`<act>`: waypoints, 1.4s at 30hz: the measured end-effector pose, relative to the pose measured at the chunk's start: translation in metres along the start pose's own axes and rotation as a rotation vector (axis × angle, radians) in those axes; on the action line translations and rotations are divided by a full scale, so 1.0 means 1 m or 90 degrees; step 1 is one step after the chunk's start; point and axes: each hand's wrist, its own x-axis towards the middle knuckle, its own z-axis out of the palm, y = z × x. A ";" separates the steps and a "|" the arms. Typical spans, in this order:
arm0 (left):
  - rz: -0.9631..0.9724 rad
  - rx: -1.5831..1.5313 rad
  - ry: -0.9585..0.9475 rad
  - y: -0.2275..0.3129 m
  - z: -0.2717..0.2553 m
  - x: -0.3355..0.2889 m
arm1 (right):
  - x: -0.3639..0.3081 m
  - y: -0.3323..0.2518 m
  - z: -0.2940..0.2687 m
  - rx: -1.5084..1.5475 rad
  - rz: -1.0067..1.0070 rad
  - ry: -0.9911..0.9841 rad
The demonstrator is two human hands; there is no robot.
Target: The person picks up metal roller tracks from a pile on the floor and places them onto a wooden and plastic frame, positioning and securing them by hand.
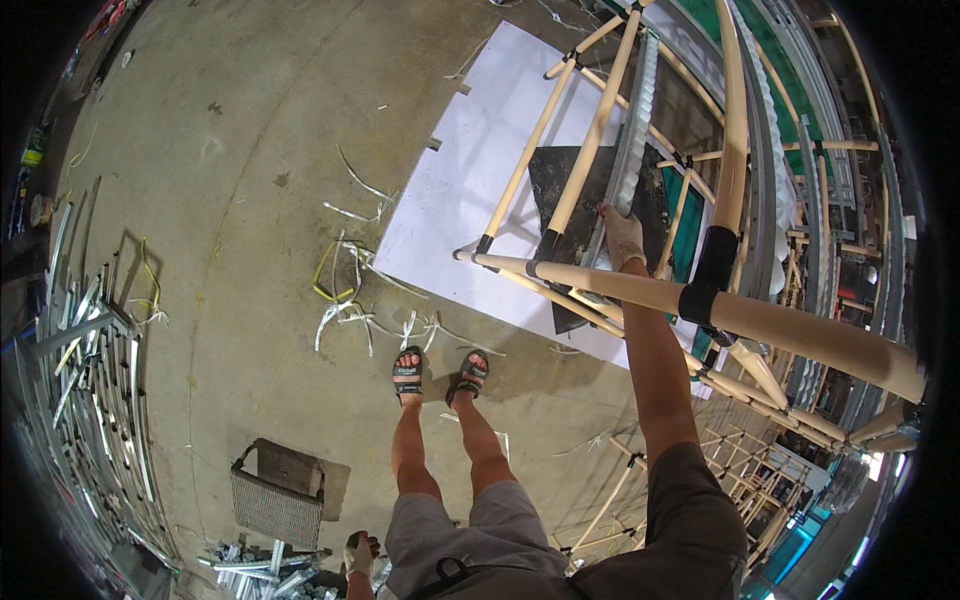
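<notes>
My right hand (624,240), in a pale glove with bare fingertips, reaches through a frame of beige pipes (590,140) joined by black connectors. Its fingers are closed round the near end of a metal roller track (632,135) with white wheels. The track runs away from me inside the frame; part of the grip is hidden behind the hand. My left hand (360,555), gloved the same way, hangs low at my left side. Its fingers are loosely bent and apart, with nothing seen in them. Below it lie several short metal parts (262,575).
Under the frame lie a white sheet (450,215) and a black sheet (572,190). Strap scraps (345,290) litter the floor by my feet. A grey basket (280,495) stands at lower left, near long metal rails (100,400). More pipe frames (745,475) stand at right.
</notes>
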 end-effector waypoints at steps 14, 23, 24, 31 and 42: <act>0.148 0.023 -0.091 0.080 0.055 0.048 | -0.025 0.006 0.026 0.019 -0.223 0.149; 0.250 0.022 -0.199 0.219 0.130 -0.007 | -0.279 0.168 -0.154 0.149 -0.288 0.279; 0.194 0.041 -0.200 0.225 0.133 0.006 | -0.274 0.204 -0.190 0.179 -0.234 0.340; 0.266 0.214 -0.289 0.279 0.112 0.027 | -0.376 0.140 -0.528 0.579 -0.327 0.749; 0.597 0.258 -0.290 0.409 0.213 -0.151 | -0.336 -0.021 -0.501 0.950 -0.287 -0.025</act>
